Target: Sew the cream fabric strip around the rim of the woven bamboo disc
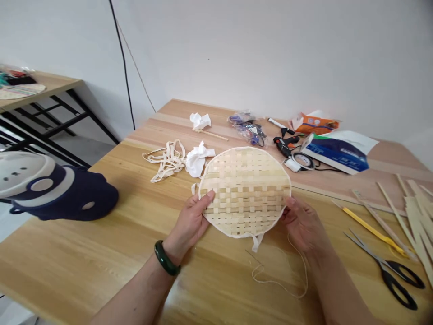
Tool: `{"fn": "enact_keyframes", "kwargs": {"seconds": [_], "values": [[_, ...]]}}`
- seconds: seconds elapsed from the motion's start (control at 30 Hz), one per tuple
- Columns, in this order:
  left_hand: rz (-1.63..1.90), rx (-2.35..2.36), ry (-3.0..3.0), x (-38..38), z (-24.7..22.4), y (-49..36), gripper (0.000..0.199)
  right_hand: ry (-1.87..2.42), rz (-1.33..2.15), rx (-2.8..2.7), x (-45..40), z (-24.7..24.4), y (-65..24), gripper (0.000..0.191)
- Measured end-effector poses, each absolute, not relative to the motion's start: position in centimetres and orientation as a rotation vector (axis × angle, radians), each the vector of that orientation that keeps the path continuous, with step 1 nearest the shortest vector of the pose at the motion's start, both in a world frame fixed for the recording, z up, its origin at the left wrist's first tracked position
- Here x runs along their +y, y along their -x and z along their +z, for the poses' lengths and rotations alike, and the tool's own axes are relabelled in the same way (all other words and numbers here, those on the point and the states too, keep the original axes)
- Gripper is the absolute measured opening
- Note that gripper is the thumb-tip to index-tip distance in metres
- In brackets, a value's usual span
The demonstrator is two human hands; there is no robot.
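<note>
A round, cream-edged woven bamboo panel [245, 194] is held over the brown wooden table [101, 262], its sides pinched by the left hand [194, 217] and right hand [302, 223]. The thin cream thread [298, 297], its attachment unclear, could be tangled by careless turning.

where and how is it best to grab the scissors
Probably by the black handle loops, coming from the near right: the scissors lie flat with the loops that way and the slightly parted blades pointing away left. The right hand is closer but holds the woven disc.
</note>
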State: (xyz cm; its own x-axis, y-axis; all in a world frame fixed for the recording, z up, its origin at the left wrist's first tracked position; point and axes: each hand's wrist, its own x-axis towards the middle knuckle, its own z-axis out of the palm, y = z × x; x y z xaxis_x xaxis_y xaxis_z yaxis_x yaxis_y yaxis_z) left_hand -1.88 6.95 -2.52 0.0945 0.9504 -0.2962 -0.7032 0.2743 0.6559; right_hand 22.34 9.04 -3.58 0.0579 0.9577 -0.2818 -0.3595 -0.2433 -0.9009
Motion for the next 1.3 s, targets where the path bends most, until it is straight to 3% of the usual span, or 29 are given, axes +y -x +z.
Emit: {"fn": "enact_keyframes", "kwargs": {"seconds": [0.27, 0.53, 1.3], "values": [[1.342, 0.688, -0.343, 7.1, -2.4, 1.7, 0.029, 1.307, 1.429, -0.589, 9.2, -3.9, -22.5, 0.037], [1.342, 0.923, -0.513, 6.5, -2.5, 1.6, 0.033, 1.327, 1.449, -0.578, 9.3, -4.0, -22.8, 0.039], [1.522, 1.087, -0.715, 6.3, -1.9, 2.1, 0.025, 1.288, 1.555, -0.738, 9.0, -4.9, -23.1, 0.03]]}}
